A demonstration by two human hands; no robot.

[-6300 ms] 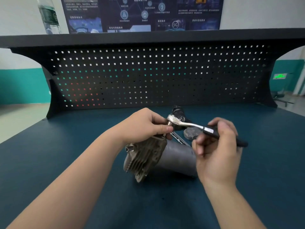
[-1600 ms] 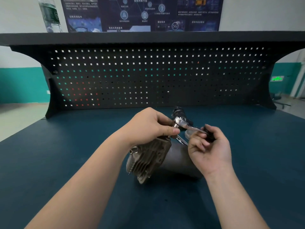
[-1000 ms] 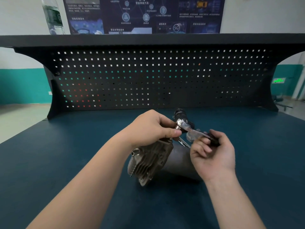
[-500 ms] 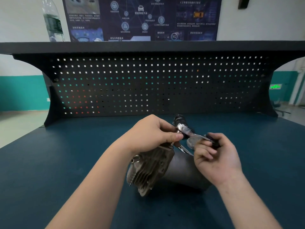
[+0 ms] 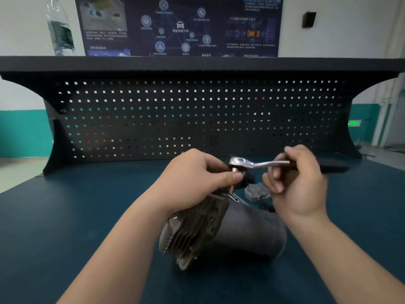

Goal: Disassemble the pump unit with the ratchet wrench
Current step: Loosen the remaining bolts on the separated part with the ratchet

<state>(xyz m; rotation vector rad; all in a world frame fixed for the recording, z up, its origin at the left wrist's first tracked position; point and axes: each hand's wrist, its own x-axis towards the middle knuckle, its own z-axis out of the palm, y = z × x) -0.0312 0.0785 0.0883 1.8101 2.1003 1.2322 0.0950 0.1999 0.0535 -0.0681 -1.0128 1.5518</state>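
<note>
The pump unit (image 5: 230, 229) is lying on its side near the middle of the dark blue bench (image 5: 65, 216), its finned metal end cap (image 5: 192, 229) facing left and toward the camera, its smooth grey cylindrical body (image 5: 252, 231) pointing right. The left hand (image 5: 197, 183) is resting over the top of the finned end, its grip closing narrowly, thumb against fingertips, on the short socket stem just below the head of the ratchet wrench (image 5: 260, 164). The wrench is sitting above the cap, its chrome head at the left and its handle running almost level to the right. The right hand (image 5: 298, 185) is holding that handle, fingers curled round the chrome shank where the black sleeve begins; the sleeve's far end is sticking out, blurred, beyond the hand. A small round grey part (image 5: 255, 191) is lying on the bench just behind the pump, between the two hands. A perforated black back panel (image 5: 197, 115) is standing behind, and a plastic water bottle (image 5: 60, 27) is sitting on the shelf (image 5: 197, 62) above it.
</note>
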